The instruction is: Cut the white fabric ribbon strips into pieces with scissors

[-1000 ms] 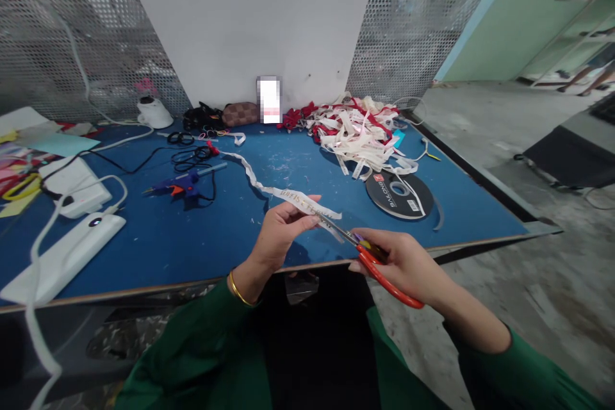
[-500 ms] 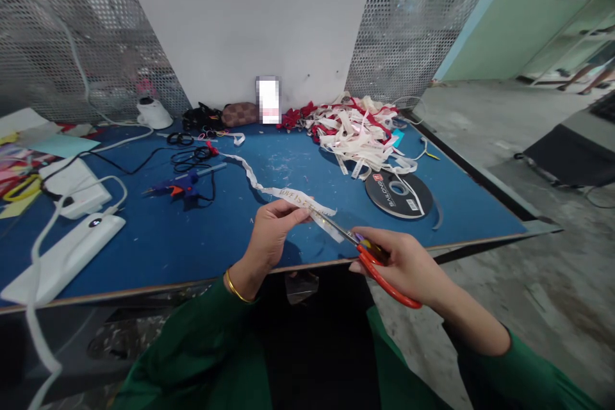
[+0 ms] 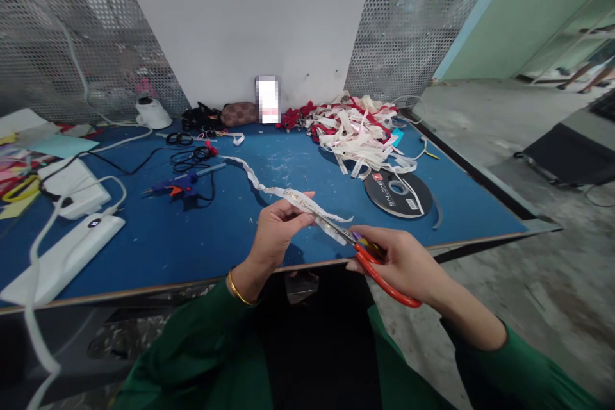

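Observation:
My left hand pinches a white ribbon with gold lettering between thumb and fingers. The ribbon trails back across the blue table to the left, and its loose end lies to the right of my fingers. In my right hand is a pair of scissors with orange-red handles, my fingers wrapped around them. The blades point left along the ribbon, their tips close to my left thumb. Whether the blades are fully closed I cannot tell.
Right of my hands lies a black ribbon spool. Behind it is a heap of white and red ribbons. A blue glue gun and a white power bank lie on the left. A lit phone leans against the white board.
The ribbon's free end has extended further right beyond the blades. The scissors have shifted very slightly left; both hands keep their hold.

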`<state>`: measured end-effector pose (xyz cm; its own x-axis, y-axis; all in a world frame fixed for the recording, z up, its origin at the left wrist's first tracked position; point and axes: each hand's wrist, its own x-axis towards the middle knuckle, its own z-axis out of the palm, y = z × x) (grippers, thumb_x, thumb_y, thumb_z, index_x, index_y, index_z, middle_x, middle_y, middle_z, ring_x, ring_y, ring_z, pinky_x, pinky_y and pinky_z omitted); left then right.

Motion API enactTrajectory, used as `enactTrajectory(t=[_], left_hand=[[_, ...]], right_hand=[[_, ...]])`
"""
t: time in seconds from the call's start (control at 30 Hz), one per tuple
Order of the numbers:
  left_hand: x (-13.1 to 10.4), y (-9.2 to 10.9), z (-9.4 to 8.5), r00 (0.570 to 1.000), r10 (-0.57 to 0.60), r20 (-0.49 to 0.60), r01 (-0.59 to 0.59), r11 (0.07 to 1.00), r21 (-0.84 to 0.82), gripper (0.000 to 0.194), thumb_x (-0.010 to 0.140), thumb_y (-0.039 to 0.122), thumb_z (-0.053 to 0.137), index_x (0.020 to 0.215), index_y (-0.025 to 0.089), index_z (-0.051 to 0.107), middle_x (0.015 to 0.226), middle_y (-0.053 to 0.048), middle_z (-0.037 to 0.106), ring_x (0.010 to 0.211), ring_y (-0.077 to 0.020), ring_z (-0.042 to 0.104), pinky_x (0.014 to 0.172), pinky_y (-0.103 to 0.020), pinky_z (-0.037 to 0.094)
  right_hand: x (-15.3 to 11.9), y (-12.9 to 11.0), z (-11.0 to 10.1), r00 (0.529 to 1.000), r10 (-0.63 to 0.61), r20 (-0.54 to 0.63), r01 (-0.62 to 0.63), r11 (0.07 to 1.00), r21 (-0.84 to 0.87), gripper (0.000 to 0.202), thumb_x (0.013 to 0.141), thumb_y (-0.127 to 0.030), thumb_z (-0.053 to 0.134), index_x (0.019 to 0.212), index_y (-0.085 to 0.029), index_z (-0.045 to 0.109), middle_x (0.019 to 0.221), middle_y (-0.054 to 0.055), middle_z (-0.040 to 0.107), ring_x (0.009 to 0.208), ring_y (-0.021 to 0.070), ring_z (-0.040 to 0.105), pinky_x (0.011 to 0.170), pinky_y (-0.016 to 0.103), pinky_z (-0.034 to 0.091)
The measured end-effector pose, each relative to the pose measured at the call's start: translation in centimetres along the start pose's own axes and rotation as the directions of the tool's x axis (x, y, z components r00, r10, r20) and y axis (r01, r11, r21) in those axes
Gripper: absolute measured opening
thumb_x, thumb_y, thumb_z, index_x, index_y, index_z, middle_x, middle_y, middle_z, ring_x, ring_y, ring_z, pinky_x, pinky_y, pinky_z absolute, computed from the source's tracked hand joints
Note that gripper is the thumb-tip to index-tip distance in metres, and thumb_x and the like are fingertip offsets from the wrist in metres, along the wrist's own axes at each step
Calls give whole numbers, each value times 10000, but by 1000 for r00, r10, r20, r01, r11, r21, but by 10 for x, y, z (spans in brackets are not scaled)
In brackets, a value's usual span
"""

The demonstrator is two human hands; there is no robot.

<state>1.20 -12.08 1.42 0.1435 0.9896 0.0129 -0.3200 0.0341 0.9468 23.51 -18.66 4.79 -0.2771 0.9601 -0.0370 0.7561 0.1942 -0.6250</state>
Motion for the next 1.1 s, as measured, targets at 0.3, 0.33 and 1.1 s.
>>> enactTrajectory(t=[0.3,0.33,1.1], left_hand=[[-2,-4,1,998,-53,22,53,999,-8,418,674,195,850,1087,197,786,806,-22,779,716,-139,689,765,-314,618],[-3,-5,1,998,-62,32,62,998,-4,419,678,197,848,1092,198,785,812,-22,780,721,-140,693,770,-314,618],[-4,-3,-6,987,-137,81,145,983,-113,406,727,284,831,1121,198,785,910,-53,758,840,-160,673,750,-271,575]], right_hand=[[-1,5,2,998,22,58,-24,999,23,486,833,-497,698,1218,-202,699,842,28,717,708,180,620,649,268,478],[-1,4,1,998,26,55,-27,999,17,513,823,-496,707,1243,-202,690,874,38,727,728,188,632,669,276,485],[-2,5,2,999,-18,41,18,1000,-10,415,861,-510,669,1142,-209,722,747,14,703,639,160,609,584,244,449]])
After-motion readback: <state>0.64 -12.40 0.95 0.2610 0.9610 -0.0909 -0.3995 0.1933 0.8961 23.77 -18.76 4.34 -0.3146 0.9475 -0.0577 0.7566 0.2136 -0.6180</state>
